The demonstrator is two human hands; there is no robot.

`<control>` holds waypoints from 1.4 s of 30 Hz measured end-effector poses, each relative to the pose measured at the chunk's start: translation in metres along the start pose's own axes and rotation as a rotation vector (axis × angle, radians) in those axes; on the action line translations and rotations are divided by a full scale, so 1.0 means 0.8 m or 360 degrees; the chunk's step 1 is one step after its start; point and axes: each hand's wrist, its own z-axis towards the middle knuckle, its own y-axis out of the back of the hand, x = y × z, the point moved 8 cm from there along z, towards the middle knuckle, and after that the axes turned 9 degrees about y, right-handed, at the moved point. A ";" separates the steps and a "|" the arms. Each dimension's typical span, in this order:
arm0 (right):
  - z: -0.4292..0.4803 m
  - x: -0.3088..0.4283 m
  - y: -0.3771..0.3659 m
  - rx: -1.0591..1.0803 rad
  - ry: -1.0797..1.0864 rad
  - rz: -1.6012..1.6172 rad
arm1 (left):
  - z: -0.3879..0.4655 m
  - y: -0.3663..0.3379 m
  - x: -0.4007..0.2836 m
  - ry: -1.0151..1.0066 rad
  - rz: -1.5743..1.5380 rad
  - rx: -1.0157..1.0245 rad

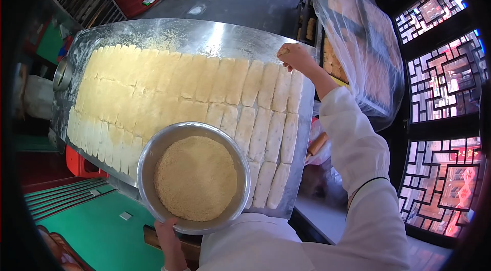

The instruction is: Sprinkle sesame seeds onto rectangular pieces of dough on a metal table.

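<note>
My left hand [168,232] grips the near rim of a wide stainless steel bowl [245,179]. Fine tan grains [195,179], which look like sesame seeds, fill much of it. The bowl is held over the near edge of a metal-topped table [303,125] and hides part of the dough there. Over the far right end of the dough rows, my right hand [295,57] is closed around a pinch of the tan grains. Rows of flat dough strips [168,75] cover the tabletop. Tan coating lies on the far and middle rows; strips [268,179] at the near right look pale and speckled.
A rack [345,41] holding trays of baked pieces stands beyond my right arm, draped in clear plastic. A round metal container [62,74] sits at the table's left end. Below that end is a red plastic object [78,161]. Lattice windows [441,117] line the right side.
</note>
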 end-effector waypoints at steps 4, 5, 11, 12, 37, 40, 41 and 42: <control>0.026 0.010 0.001 -0.0067 0.0066 -0.0192 | -0.013 0.000 -0.001 0.0005 -0.0041 -0.0128; 0.028 0.012 0.005 -0.0115 0.0072 -0.0246 | -0.016 0.000 -0.003 0.0003 -0.0046 -0.0135; 0.023 -0.040 0.036 -0.0023 -0.0005 -0.0360 | -0.018 0.008 0.007 0.0017 -0.0056 -0.0001; 0.019 -0.047 0.050 -0.0155 -0.0010 -0.0361 | -0.018 0.008 0.008 0.0022 -0.0066 -0.0032; -0.232 0.108 -0.170 0.0360 0.0795 0.0054 | -0.040 -0.030 -0.007 -0.0193 0.0049 0.0271; -0.326 0.061 -0.326 0.0766 0.0632 -0.0705 | -0.024 -0.036 0.006 -0.0096 0.0093 0.0358; -0.353 0.085 -0.350 0.0598 0.0629 -0.0734 | -0.023 -0.032 0.009 -0.0030 0.0107 0.0335; -0.374 0.109 -0.366 0.0427 0.0621 -0.0765 | -0.027 -0.034 0.006 -0.0009 0.0143 0.0320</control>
